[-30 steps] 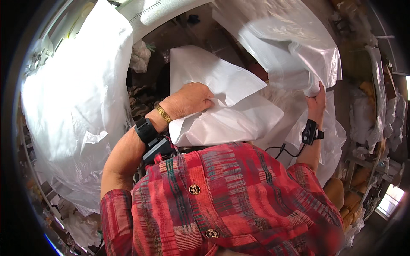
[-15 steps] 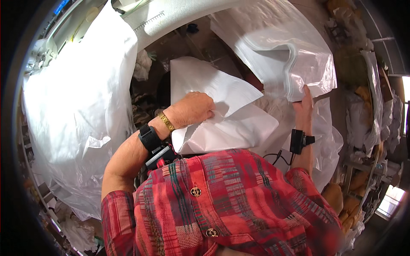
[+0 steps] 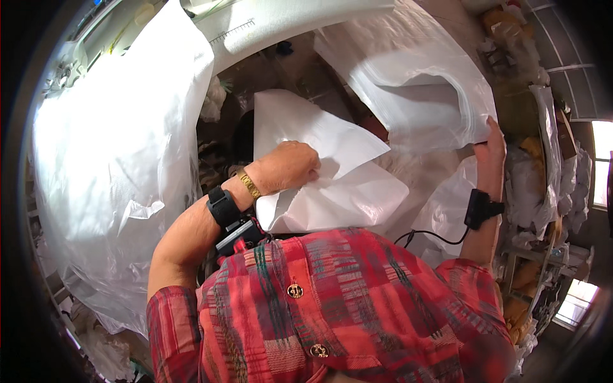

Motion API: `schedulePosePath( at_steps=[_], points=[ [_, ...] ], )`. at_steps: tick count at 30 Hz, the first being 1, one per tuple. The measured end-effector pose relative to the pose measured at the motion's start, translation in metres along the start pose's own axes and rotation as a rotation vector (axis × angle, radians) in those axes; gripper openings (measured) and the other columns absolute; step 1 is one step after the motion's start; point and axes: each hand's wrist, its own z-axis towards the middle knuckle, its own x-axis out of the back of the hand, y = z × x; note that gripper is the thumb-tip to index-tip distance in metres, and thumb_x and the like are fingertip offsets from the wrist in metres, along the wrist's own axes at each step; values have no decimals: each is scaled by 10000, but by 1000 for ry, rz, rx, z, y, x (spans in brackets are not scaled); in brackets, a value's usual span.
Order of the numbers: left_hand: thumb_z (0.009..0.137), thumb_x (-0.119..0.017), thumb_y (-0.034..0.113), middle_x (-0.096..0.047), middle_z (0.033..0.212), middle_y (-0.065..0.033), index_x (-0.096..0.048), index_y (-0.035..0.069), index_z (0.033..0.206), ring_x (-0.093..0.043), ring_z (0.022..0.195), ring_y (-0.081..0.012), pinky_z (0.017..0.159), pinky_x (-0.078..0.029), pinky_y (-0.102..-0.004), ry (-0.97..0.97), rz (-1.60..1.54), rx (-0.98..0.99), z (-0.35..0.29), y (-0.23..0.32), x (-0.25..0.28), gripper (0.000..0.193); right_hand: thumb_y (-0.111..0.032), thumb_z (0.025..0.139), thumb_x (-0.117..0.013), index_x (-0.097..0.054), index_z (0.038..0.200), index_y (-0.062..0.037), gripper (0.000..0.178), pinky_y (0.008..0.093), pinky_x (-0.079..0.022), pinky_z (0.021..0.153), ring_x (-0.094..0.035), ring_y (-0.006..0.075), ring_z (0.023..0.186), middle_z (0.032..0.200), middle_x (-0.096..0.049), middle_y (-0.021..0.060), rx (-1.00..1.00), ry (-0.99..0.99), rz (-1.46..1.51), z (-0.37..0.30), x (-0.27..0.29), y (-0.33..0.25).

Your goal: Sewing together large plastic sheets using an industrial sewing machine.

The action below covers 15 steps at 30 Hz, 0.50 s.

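My left hand [image 3: 287, 167] is closed in a fist on a white plastic sheet [image 3: 357, 198] gathered and folded in front of my body. One corner of that sheet points right, and its upper part stands up beyond my knuckles. Out to the right, my right hand [image 3: 490, 148] grips the near right corner of a stack of translucent white plastic sheets [image 3: 434, 108]. The stack's layered edge curls, and my thumb lies on top while the other fingers are mostly hidden.
A large heap of shiny white plastic sheeting [image 3: 115, 166] hangs at the left. Across the far side runs a pale table edge [image 3: 287, 32] with ruler marks. Shelving with wrapped goods [image 3: 543, 255] stands at the right. More clear plastic [image 3: 450, 204] lies below the stack.
My right hand has moved to the right, drawing the corner of the sheet stack with it, so the curl has widened. My left hand has barely moved and keeps its grip.
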Motion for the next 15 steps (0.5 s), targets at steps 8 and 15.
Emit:
schedulePosePath(
  at_steps=[8,15],
  points=[
    [837,-664,206,-669,763,-189,-709,40,812,-655,797,-391,750,-514,-476,-1,-28,-11,7,-4,3,174,-242,989,-591,-510,1330,14,434,449,-525,961,-591,275,1150,1253,-587,120,12,-44,102,-71,-39,88],
    [860,-640,207,-679,842,-175,-696,48,835,-650,834,-381,778,-505,-488,-44,73,-55,10,-7,7,171,-267,1024,-528,-516,1333,-30,389,446,-486,1023,-563,272,1202,1295,-567,111,-169,-75,145,-76,-15,145]
  ],
)
